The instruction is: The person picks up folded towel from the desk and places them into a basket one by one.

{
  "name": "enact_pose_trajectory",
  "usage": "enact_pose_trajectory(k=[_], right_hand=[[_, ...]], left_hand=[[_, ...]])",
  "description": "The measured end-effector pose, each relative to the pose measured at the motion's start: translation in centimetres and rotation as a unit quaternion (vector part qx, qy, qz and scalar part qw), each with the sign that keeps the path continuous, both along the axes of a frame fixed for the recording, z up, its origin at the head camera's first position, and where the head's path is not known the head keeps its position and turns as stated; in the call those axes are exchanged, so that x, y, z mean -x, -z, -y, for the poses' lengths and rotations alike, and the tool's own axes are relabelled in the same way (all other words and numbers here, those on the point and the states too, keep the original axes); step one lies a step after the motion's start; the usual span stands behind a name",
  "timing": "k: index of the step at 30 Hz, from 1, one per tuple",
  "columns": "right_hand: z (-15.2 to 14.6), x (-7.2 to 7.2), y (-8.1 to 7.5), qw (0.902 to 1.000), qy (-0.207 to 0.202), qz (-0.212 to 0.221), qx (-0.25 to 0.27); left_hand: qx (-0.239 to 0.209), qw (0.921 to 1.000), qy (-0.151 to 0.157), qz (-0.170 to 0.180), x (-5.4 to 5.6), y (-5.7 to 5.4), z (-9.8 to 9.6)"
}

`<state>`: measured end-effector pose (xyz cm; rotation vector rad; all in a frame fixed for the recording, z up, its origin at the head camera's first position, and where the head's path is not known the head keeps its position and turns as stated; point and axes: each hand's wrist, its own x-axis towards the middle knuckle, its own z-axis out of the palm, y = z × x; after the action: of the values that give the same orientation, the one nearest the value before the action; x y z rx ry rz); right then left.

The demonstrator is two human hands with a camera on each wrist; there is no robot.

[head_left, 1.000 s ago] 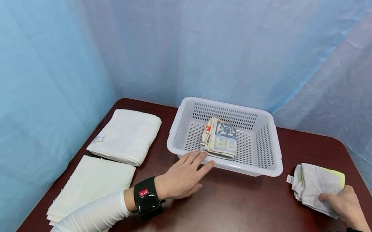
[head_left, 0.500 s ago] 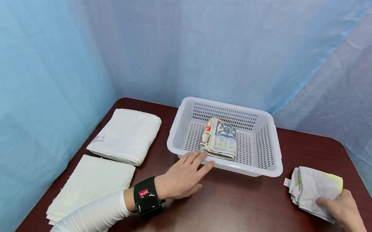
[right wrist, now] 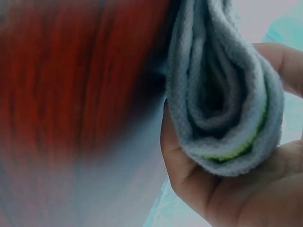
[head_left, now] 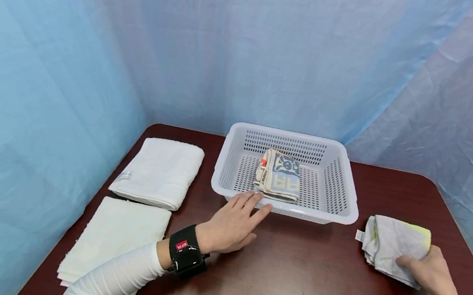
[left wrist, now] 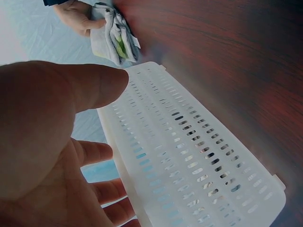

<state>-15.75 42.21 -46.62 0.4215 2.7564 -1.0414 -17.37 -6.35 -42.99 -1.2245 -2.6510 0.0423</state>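
My right hand [head_left: 433,274] grips a folded grey towel [head_left: 394,248] with a yellow-green edge, thumb on top and fingers underneath. The right wrist view shows the towel's rolled layers [right wrist: 227,156] between thumb and fingers. A small white tag [head_left: 360,235] sticks out at the towel's left side. My left hand [head_left: 234,224] rests its fingertips on the near rim of a white plastic basket [head_left: 226,165], fingers fairly straight. In the left wrist view the slotted basket wall [left wrist: 189,156] stands right beside those fingers. Inside the basket lies a folded patterned towel [head_left: 278,176] in blue, cream and yellow.
Two folded white towels lie on the left of the dark red-brown table [head_left: 292,278]: a thick one [head_left: 160,171] at the back and a flatter one [head_left: 119,236] nearer, partly behind my left sleeve. Blue-grey curtain cloth [head_left: 247,47] hangs behind the table and along its sides.
My right hand has brought the grey towel a little to the left and nearer to me. The left hand stays at the basket rim, and the basket has barely shifted in view.
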Motion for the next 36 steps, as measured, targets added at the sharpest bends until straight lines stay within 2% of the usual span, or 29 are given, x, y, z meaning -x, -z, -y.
enact_pose_trajectory(k=[4,9,24,36], right_hand=[[0.5,-0.3,0.0,0.9999,-0.004,-0.013,0.0],[0.8,-0.6,-0.1,1.0,-0.005,-0.006,0.003],[2.1,-1.5,-0.1,1.0,-0.004,0.003,0.002],[3.7,-2.4,0.2,0.9997,-0.023,-0.004,-0.004]], left_hand=[[-0.004,1.0,0.003,-0.002,0.0,0.1,0.0],[-0.005,1.0,0.004,0.001,0.0,0.1,0.0],[-0.019,0.9993,0.006,0.032,0.0,-0.3,0.1],[-0.014,0.9983,-0.003,0.057,-0.2,-0.3,0.1]])
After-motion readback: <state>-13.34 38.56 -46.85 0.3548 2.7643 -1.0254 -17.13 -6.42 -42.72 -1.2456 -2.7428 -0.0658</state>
